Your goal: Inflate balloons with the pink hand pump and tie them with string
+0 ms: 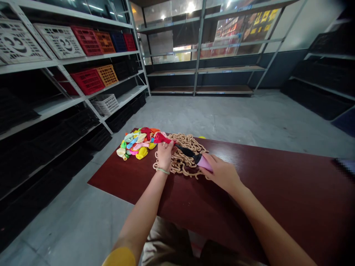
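My left hand (165, 153) pinches a limp red balloon (163, 138) by its neck, with a green band round the wrist. My right hand (220, 170) is wrapped round the pink body of a balloon pump (205, 163). The pump's black tapered front reaches the fingers of my left hand; whether its tip is inside the balloon is hidden. Beneath both hands lies a heap of tan, chain-like loops (184, 142). To its left is a pile of uninflated balloons (142, 153) in many colours.
Everything lies on a dark red-brown table (266, 184). A blurred dark object (345, 166) is at its right end. Metal shelves (74, 59) on the left carry coloured plastic crates (88, 80). More shelving (172, 74) stands at the back, beyond the grey floor (177, 111).
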### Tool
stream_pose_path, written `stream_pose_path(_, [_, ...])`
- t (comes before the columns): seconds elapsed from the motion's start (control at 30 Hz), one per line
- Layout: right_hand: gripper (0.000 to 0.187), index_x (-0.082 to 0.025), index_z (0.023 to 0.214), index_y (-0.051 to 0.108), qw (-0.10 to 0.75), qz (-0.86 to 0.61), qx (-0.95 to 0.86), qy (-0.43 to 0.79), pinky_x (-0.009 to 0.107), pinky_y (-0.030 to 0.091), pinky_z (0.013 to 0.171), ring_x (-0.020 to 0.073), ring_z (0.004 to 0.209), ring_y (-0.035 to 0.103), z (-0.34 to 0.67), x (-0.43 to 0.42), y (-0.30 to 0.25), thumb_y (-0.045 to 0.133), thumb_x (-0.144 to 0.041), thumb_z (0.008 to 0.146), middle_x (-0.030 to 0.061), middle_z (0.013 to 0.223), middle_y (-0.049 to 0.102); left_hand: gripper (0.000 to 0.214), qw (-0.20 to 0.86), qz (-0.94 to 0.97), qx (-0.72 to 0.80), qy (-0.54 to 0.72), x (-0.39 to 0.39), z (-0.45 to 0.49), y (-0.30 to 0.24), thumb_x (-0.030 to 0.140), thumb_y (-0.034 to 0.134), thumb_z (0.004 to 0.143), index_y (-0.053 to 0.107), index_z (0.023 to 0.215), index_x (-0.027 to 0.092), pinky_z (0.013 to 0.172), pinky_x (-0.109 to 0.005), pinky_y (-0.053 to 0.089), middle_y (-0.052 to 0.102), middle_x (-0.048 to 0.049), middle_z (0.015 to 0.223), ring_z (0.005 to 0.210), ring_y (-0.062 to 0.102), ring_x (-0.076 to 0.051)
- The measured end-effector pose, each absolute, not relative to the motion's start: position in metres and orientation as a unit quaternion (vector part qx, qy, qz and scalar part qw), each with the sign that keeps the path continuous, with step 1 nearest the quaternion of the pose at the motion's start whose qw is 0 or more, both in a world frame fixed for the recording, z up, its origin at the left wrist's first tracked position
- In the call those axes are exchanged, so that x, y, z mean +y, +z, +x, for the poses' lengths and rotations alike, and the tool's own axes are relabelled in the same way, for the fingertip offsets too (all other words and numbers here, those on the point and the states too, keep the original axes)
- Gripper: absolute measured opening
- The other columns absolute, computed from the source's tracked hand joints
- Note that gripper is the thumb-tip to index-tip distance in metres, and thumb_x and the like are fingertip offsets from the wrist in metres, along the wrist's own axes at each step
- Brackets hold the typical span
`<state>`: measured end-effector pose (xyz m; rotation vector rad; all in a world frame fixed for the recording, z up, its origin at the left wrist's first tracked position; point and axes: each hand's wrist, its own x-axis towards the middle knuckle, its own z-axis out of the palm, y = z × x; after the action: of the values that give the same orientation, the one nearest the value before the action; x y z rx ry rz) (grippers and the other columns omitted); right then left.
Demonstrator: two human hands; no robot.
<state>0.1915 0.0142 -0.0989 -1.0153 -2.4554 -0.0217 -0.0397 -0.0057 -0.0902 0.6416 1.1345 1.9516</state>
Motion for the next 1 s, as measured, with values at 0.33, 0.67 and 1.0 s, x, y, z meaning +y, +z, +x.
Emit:
stream_pose_path(0.33, [0.051, -0.022, 0.134, 0.048, 0.233, -0.379, -0.895, -0.019, 0.034, 0.051, 0.067, 0.0260, 0.093, 0.067, 0.191, 0.012, -0.097, 0.054, -0.044, 0.089, 0.0119, 0.120, 0.066, 0.043, 0.391, 0.278, 0.467, 0.743, -0.006, -0.027, -0.090, 0.031, 0.074, 0.076, 0.049, 0.109, 0.020, 0.077, -0.031, 0.055, 0.072, -0.0080, 0.100, 0.093, 0.070, -0.021])
stream_pose_path(0.67, [0.049, -0.019, 0.133, 0.048, 0.221, -0.380, -0.897, -0.035, 0.032, 0.049, 0.069, 0.0235, 0.095, 0.065, 0.190, 0.010, -0.095, 0.051, -0.045, 0.092, 0.0108, 0.121, 0.065, 0.044, 0.406, 0.276, 0.447, 0.748, -0.005, -0.022, -0.093, 0.033, 0.076, 0.075, 0.054, 0.111, 0.018, 0.086, -0.038, 0.054, 0.072, -0.0101, 0.099, 0.096, 0.070, -0.023])
stream_pose_path(1.0, [0.053, -0.018, 0.140, 0.045, 0.264, -0.334, -0.903, -0.061, 0.037, 0.043, 0.082, 0.0250, 0.102, 0.061, 0.183, 0.006, -0.099, 0.050, -0.044, 0.095, 0.0124, 0.124, 0.063, 0.030, 0.504, 0.212, 0.312, 0.777, -0.011, 0.003, -0.090, 0.047, 0.058, 0.088, 0.061, 0.091, 0.018, 0.093, -0.040, 0.049, 0.070, -0.0091, 0.095, 0.100, 0.066, -0.024])
